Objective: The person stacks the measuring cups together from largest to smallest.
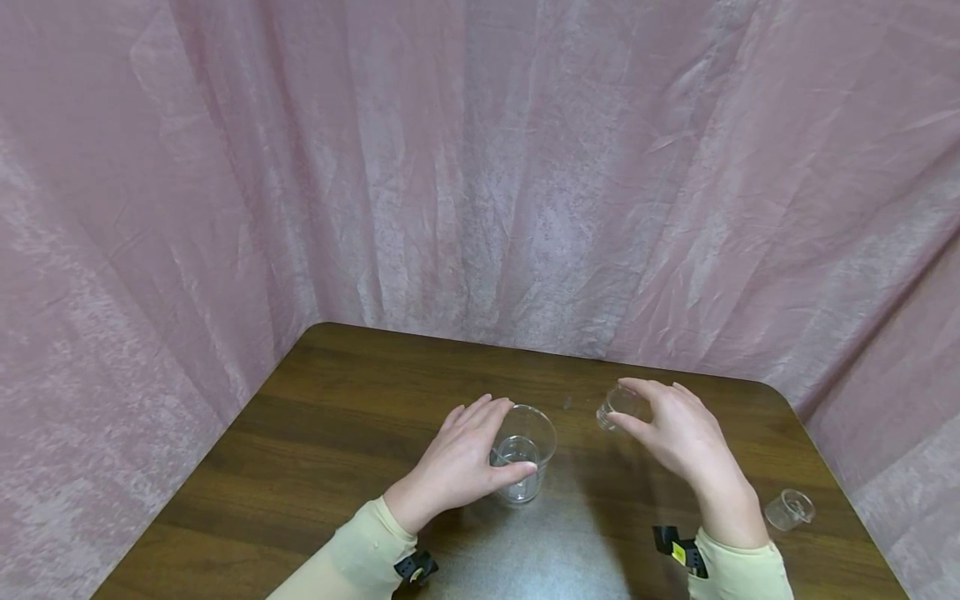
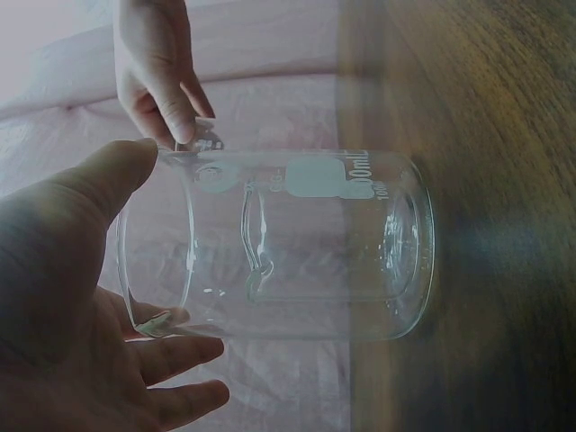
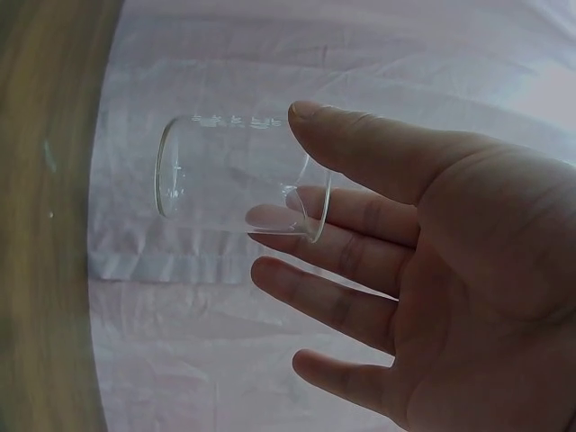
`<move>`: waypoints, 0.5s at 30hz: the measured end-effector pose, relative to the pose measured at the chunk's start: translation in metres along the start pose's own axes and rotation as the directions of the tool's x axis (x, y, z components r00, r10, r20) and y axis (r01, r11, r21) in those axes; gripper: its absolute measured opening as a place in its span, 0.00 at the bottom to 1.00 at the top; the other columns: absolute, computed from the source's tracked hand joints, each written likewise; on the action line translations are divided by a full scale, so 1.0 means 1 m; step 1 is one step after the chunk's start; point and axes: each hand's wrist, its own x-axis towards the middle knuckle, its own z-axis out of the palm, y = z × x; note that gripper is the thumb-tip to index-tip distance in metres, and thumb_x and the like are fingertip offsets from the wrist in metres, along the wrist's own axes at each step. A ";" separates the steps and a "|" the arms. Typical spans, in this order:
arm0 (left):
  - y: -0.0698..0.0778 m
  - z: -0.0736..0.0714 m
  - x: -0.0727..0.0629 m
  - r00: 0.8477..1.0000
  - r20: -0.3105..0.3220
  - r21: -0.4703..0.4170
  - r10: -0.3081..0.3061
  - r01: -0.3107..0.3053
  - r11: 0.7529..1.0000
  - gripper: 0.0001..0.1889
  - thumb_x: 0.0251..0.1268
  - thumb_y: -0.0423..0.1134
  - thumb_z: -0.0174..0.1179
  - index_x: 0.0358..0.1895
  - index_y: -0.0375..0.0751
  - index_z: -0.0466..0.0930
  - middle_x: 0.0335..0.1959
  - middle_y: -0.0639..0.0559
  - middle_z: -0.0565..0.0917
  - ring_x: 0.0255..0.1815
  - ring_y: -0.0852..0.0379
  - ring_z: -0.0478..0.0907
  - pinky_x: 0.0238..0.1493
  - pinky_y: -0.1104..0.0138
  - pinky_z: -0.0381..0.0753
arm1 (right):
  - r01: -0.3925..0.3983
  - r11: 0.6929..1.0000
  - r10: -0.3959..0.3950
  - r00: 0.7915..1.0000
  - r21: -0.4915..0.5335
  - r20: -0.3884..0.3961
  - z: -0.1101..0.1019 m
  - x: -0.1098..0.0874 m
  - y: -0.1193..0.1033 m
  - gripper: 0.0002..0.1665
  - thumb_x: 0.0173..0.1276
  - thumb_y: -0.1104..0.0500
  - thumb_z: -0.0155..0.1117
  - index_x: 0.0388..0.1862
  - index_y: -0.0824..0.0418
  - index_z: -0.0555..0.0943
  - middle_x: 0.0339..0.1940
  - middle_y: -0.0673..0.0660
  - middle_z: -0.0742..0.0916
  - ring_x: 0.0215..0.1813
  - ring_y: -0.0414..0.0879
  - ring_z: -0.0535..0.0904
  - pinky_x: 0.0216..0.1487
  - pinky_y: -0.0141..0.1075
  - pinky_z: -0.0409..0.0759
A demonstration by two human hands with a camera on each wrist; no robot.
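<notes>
A large clear glass beaker (image 1: 550,442) stands upright on the wooden table, its white markings showing in the left wrist view. Inside it sits a smaller glass beaker (image 1: 517,452). My left hand (image 1: 461,462) holds the large beaker near its rim, thumb on one side and fingers on the other. Off to the right, my right hand (image 1: 682,433) pinches another small glass beaker (image 3: 229,175) near its spouted rim, between thumb and fingers. That beaker is raised off the table, base toward the tabletop, and looks see-through with nothing visible inside.
A very small glass beaker (image 1: 789,510) stands near the table's right edge, beside my right wrist. The dark wooden table (image 1: 360,392) has rounded far corners. Pink curtains (image 1: 480,167) hang behind it and along both sides.
</notes>
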 end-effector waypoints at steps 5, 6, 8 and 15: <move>0.000 0.000 0.000 1.000 0.000 -0.005 0.003 -0.003 1.000 0.51 0.69 0.71 0.70 0.83 0.40 0.69 0.80 0.45 0.75 0.85 0.40 0.64 0.81 0.35 0.62 | 0.009 1.000 -0.008 1.000 0.011 -0.010 0.000 0.001 -0.006 0.35 0.74 0.47 0.79 0.73 0.63 0.84 0.66 0.63 0.89 0.70 0.65 0.83 0.81 0.63 0.62; 0.000 0.000 0.000 1.000 -0.001 -0.005 0.004 -0.004 1.000 0.51 0.69 0.71 0.70 0.83 0.40 0.69 0.80 0.45 0.75 0.85 0.40 0.65 0.81 0.35 0.62 | 0.011 1.000 -0.011 1.000 0.014 -0.012 0.000 0.001 -0.007 0.35 0.74 0.47 0.79 0.73 0.63 0.84 0.66 0.63 0.89 0.70 0.64 0.83 0.82 0.63 0.62; 0.000 0.000 0.000 1.000 0.000 -0.005 0.003 -0.003 1.000 0.51 0.69 0.71 0.69 0.83 0.40 0.69 0.81 0.45 0.75 0.85 0.40 0.64 0.81 0.36 0.62 | 0.017 1.000 -0.017 1.000 0.020 -0.017 0.000 0.002 -0.009 0.35 0.74 0.48 0.79 0.73 0.63 0.84 0.66 0.62 0.90 0.70 0.64 0.83 0.82 0.63 0.61; 0.000 -0.001 -0.001 1.000 0.003 -0.003 0.000 0.000 1.000 0.51 0.69 0.71 0.69 0.84 0.40 0.68 0.81 0.45 0.75 0.86 0.41 0.64 0.81 0.36 0.62 | 0.040 0.999 -0.039 0.999 0.034 -0.028 0.001 0.005 -0.018 0.34 0.74 0.48 0.79 0.73 0.62 0.84 0.64 0.61 0.90 0.69 0.63 0.84 0.82 0.63 0.61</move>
